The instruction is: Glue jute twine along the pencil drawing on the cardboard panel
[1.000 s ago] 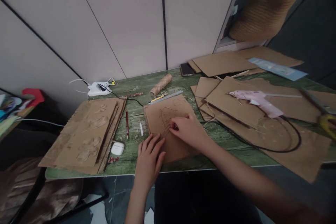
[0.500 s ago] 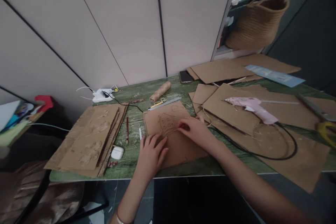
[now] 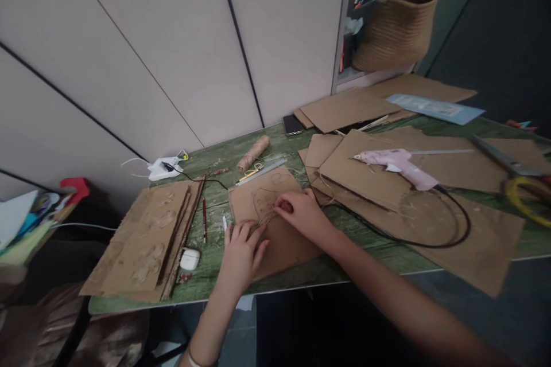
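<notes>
On the green table lies a cardboard sheet (image 3: pixel 286 243) bearing a mushroom-like outline (image 3: pixel 264 200) with small rounded shapes inside it. My left hand (image 3: pixel 242 249) rests on the sheet's left part, fingers spread and flat, below the outline. Thumb and fingers of my right hand (image 3: pixel 303 212) are pinched together at the outline's lower right. A thin strand of twine (image 3: pixel 267 217) runs between the two hands, and its end at the right fingertips is partly hidden. Behind the sheet lies a roll of twine (image 3: pixel 253 153), near a ruler (image 3: pixel 262 172).
A pink glue gun (image 3: pixel 398 163) with a black cable lies on stacked cardboard (image 3: pixel 365 175) to the right, near yellow-handled scissors (image 3: pixel 527 195). At left are layered cardboard panels (image 3: pixel 140 241), a red pencil (image 3: pixel 204 221) and a white earbud case (image 3: pixel 190 259). A phone (image 3: pixel 293 125) lies at the back.
The camera view has shifted, so the table contents appear further left. Both hands stay at the cardboard sheet, the right still pinching beside the outline.
</notes>
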Demonstrator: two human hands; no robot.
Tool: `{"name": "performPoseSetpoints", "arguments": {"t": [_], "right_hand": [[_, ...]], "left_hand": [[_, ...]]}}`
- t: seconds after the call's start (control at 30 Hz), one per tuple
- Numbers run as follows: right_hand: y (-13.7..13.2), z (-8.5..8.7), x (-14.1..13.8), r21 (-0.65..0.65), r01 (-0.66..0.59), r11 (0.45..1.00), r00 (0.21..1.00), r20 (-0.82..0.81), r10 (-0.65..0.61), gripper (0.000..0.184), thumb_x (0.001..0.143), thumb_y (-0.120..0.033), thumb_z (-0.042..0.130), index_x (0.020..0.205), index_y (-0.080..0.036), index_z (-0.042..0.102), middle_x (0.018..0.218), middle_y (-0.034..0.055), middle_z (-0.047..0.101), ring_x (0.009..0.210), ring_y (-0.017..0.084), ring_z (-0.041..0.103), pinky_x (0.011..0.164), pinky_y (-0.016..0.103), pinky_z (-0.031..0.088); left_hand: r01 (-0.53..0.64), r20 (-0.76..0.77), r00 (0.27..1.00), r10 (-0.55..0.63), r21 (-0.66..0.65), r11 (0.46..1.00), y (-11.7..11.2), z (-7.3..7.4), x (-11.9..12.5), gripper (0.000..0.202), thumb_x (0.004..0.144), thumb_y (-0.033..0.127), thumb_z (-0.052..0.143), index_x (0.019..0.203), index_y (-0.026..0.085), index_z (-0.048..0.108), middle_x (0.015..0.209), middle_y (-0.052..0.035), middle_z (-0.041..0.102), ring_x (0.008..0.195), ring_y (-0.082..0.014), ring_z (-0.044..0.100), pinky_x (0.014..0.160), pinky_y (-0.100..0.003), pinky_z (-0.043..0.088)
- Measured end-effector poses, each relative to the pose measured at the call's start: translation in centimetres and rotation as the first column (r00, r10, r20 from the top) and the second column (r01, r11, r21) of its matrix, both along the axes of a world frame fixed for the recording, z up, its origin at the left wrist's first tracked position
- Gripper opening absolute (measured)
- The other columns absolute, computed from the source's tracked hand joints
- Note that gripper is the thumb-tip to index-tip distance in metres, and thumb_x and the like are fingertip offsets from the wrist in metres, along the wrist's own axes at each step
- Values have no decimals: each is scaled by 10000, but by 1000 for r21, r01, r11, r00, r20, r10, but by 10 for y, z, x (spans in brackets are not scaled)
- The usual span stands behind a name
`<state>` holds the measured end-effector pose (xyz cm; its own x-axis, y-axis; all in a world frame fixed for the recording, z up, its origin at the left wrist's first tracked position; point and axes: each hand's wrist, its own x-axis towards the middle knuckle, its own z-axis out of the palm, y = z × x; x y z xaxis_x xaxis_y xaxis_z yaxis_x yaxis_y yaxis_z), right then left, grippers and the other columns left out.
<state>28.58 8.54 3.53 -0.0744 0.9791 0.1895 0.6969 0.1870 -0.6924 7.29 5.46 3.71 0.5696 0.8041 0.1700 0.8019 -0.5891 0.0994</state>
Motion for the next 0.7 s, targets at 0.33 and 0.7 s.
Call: {"name": "performPoseSetpoints", "arguments": {"t": [0.33, 0.7], "right_hand": [[0, -8, 3, -51, 55, 997, 999, 0, -55, 119, 907, -227, 610, 806, -194, 662, 744, -1, 713, 721, 173, 603, 816, 351, 234], [0, -17, 7, -44, 66, 997, 998, -21, -66, 66, 879, -180, 621, 826, -193, 658, 774, 10, 729, 771, 190, 626, 848, 378, 238]], "left_hand": [[-18, -106, 994, 22, 40, 999, -1, -4, 2, 392, 985, 292, 534, 1376, 287, 563, 1232, -80, 644, 1187, -285, 547, 1118, -593, 323], [-16, -99, 995, 13, -34, 999, 18, 17, 12, 240, 989, 265, 496, 1180, 246, 640, 1075, -80, 708, 1087, -281, 626, 1126, -625, 239]]}}
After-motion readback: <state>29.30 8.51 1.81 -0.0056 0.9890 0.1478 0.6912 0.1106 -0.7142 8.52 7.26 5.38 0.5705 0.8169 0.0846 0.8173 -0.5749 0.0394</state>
